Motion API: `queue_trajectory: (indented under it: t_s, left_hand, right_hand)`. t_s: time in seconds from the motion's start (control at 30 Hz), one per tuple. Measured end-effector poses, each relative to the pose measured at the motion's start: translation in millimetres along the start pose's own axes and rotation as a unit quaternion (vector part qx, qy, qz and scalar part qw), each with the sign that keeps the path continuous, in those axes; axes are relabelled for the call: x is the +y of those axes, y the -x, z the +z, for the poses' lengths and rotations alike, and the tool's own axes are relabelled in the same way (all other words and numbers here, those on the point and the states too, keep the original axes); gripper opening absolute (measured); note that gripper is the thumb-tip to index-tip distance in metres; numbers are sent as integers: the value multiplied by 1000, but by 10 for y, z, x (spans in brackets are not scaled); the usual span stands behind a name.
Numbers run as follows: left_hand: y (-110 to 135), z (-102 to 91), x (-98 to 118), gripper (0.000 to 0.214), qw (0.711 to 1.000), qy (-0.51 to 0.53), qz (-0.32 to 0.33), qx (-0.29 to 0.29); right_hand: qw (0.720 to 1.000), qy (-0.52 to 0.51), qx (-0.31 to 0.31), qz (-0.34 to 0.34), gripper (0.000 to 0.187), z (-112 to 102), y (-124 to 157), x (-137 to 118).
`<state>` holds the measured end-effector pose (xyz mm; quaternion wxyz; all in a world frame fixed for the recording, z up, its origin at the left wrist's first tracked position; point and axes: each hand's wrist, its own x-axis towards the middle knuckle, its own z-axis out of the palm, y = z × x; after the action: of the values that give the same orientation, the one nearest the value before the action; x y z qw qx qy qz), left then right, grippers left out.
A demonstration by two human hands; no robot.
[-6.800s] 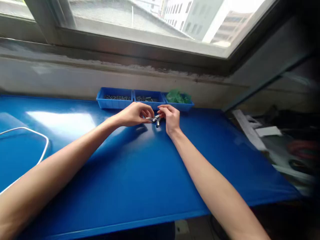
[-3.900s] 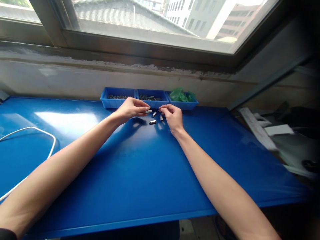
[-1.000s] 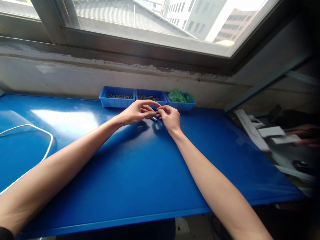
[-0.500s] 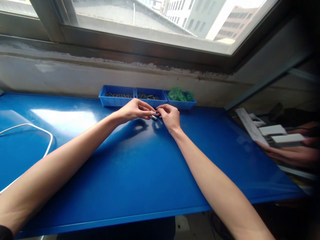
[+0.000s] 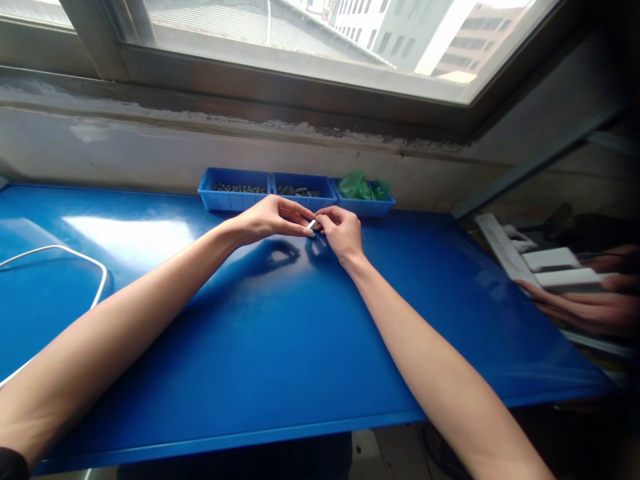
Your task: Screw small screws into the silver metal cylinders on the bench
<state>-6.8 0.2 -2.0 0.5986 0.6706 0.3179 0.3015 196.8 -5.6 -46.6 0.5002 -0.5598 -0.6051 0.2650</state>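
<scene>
Above the blue table, my left hand [image 5: 273,219] pinches a small silvery metal piece [image 5: 313,225] between thumb and fingers. The piece is short, bright and tilted, its upper end towards the right. My right hand [image 5: 343,232] meets it from that side, its thumb and fingertips pressed together at the upper end. Whatever lies inside the right fingertips is hidden. Just behind the hands stand a blue bin of small dark grey parts [image 5: 240,189], a middle blue bin of greyish metal pieces [image 5: 303,192] and a blue bin with a green plastic bag [image 5: 359,187].
A white cable [image 5: 65,247] curves over the table [image 5: 280,347] on the left. At the right, beyond the table's edge, another person's hand [image 5: 590,303] is beside white box-shaped objects [image 5: 555,260]. A wall and window frame [image 5: 280,87] rise behind the bins.
The metal piece has turned from sloping down to the right to sloping up to the right. The dark bit seen earlier at my right fingertips is now hidden. Both hands stay close together.
</scene>
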Motion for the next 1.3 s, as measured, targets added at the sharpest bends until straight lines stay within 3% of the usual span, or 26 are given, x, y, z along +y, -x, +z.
queue_trajectory:
  t_s: [0.17,0.3,0.43,0.53,0.63,0.77,0.87,1.0,1.1,1.3]
  left_hand:
    - [-7,-16,-4,50,995,84,-24,37]
    - [-42,-22,-13,47,979,150,24,137]
    - [-104,-42,-20,36,944,195,57,260]
    - [-123,-55,-23,33,933,205,68,287]
    - [-107,-43,-30,32,950,150,75,263]
    - [-66,3,-53,31,975,-100,95,174]
    - [-51,36,-103,29,935,-301,178,61]
    - [-70,64,-217,35,865,-427,255,-62]
    - [-89,69,-289,34,845,-463,260,-66]
    - [-78,74,-311,23,823,-495,278,-2]
  right_hand:
    - [1000,-12,-2,-1,19,5,-8,17]
    - [1000,-10,-1,3,19,7,-1,8]
    - [1000,-5,-4,6,19,4,5,-1]
    - [1000,-6,-2,2,18,4,1,8]
    - [1000,-10,-3,0,18,4,1,13]
    - [1000,-7,-6,6,19,3,7,7]
    - [1000,-2,2,4,20,3,6,13]
    - [1000,2,10,-4,20,1,-1,33]
    - [1000,-10,6,-3,19,1,-5,36]
    - [1000,-22,7,12,18,7,-11,22]
